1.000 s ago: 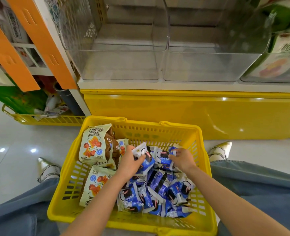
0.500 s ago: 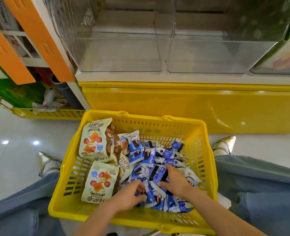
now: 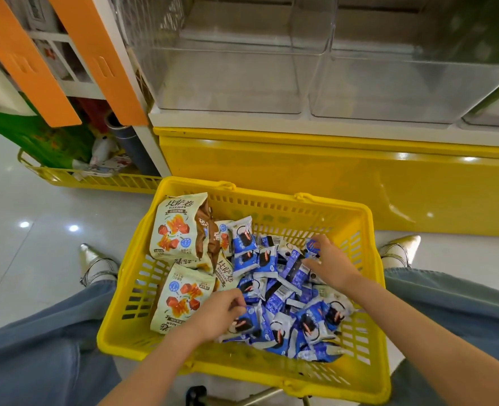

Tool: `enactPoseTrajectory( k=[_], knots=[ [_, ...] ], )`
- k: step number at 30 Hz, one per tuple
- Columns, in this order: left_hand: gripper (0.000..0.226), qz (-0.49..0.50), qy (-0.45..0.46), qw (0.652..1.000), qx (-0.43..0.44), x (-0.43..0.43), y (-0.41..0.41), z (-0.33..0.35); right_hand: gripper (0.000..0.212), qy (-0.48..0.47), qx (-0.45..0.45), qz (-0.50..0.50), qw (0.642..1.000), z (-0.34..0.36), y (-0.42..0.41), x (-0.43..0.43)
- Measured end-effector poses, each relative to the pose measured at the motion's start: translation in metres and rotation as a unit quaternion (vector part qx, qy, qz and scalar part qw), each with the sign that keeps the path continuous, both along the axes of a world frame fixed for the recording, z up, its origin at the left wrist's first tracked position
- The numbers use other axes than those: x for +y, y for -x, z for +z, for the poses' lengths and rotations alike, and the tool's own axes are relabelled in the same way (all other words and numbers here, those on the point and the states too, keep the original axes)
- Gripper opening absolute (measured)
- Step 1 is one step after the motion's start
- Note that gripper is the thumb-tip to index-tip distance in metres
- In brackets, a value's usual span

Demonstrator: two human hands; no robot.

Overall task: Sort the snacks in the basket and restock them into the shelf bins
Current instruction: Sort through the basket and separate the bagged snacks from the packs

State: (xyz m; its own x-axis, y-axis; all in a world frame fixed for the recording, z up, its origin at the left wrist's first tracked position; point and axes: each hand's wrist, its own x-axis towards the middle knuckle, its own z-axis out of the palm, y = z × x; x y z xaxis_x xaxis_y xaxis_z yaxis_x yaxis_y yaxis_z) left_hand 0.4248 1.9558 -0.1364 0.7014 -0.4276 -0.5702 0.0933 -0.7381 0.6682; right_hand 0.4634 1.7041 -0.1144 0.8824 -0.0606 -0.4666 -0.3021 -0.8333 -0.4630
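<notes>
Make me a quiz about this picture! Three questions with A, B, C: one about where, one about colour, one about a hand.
1. Where do the big cream snack bags lie in the yellow plastic basket?
A) by its left wall
B) by its right wall
C) outside it

2. What colour are the small shiny snack packets?
A) red
B) blue and white
C) green

3. What is the left hand doing?
A) gripping the basket's rim
B) lying flat, open
C) curling its fingers on small packets

Answers: A, the cream bags lean by the left wall; B, their wrappers are blue with white; C, its fingers bend round a packet in the pile.
</notes>
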Motion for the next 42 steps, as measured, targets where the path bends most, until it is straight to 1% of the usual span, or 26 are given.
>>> enactPoseTrajectory(
  k=[2,4,6,8,10,13,14,16,19,22,24,26,27,29,31,34,36,37,40,42],
  knots=[
    [0.016,0.053,0.028,0.998,-0.011,-0.001,-0.004,0.004,0.057,0.057,0.034,0.055,0.996,0.002,0.014,-0.009],
    [0.017,0.096,0.051,0.994,-0.016,-0.001,-0.008,0.003,0.058,0.087,0.095,0.094,0.987,0.002,0.029,-0.014],
    [0.019,0.148,0.080,0.986,0.004,-0.004,-0.010,0.002,0.059,0.106,0.138,0.127,0.976,0.003,0.040,-0.016],
    [0.022,0.199,0.105,0.974,0.030,-0.010,-0.010,0.001,0.057,0.124,0.164,0.152,0.967,0.004,0.043,-0.015],
    [0.025,0.230,0.116,0.966,0.036,-0.017,-0.007,0.000,0.050,0.137,0.180,0.174,0.958,0.005,0.041,-0.014],
    [0.026,0.270,0.155,0.948,0.066,-0.028,-0.008,0.003,0.042,0.113,0.161,0.161,0.967,0.013,0.029,-0.017],
    [0.024,0.275,0.167,0.943,0.082,-0.031,-0.010,0.005,0.040,0.099,0.145,0.147,0.973,0.017,0.023,-0.018],
    [0.016,0.254,0.168,0.948,0.094,-0.035,-0.017,0.007,0.038,0.060,0.098,0.097,0.989,0.024,0.009,-0.018],
    [0.023,0.218,0.178,0.955,0.097,-0.043,-0.035,0.014,0.034,-0.027,0.027,-0.012,0.999,0.030,-0.008,-0.016],
    [0.033,0.235,0.178,0.954,0.056,-0.053,-0.055,0.019,0.033,-0.108,-0.008,-0.116,0.987,0.026,-0.017,-0.006],
    [0.026,0.267,0.166,0.949,0.022,-0.061,-0.069,0.021,0.036,-0.167,0.001,-0.174,0.970,0.020,-0.022,0.003],
    [0.025,0.291,0.156,0.944,-0.010,-0.065,-0.081,0.022,0.042,-0.186,0.022,-0.219,0.958,0.014,-0.025,0.007],
    [0.025,0.291,0.151,0.944,-0.029,-0.066,-0.084,0.021,0.042,-0.167,0.025,-0.228,0.959,0.012,-0.024,0.007],
    [0.021,0.262,0.122,0.954,-0.081,-0.062,-0.081,0.017,0.034,-0.082,0.019,-0.204,0.975,0.008,-0.017,0.002],
    [0.016,0.203,0.079,0.970,-0.110,-0.055,-0.068,0.007,0.023,-0.016,0.037,-0.129,0.991,0.003,-0.003,-0.005],
    [0.012,0.104,0.023,0.990,-0.089,-0.041,-0.032,-0.013,0.023,0.056,0.108,-0.002,0.993,-0.010,0.024,-0.011],
    [0.018,0.043,0.008,0.997,-0.070,-0.031,-0.008,-0.023,0.027,0.130,0.139,0.078,0.979,-0.019,0.034,-0.011],
    [0.023,0.018,0.010,0.998,-0.066,-0.027,0.000,-0.026,0.031,0.160,0.143,0.093,0.972,-0.023,0.036,-0.009],
    [0.031,-0.029,0.014,0.997,-0.076,-0.024,0.011,-0.028,0.046,0.182,0.158,0.086,0.967,-0.032,0.041,-0.004],
    [0.032,-0.053,-0.003,0.995,-0.085,-0.025,0.010,-0.025,0.051,0.204,0.161,0.107,0.960,-0.033,0.041,-0.002]
  ],
)
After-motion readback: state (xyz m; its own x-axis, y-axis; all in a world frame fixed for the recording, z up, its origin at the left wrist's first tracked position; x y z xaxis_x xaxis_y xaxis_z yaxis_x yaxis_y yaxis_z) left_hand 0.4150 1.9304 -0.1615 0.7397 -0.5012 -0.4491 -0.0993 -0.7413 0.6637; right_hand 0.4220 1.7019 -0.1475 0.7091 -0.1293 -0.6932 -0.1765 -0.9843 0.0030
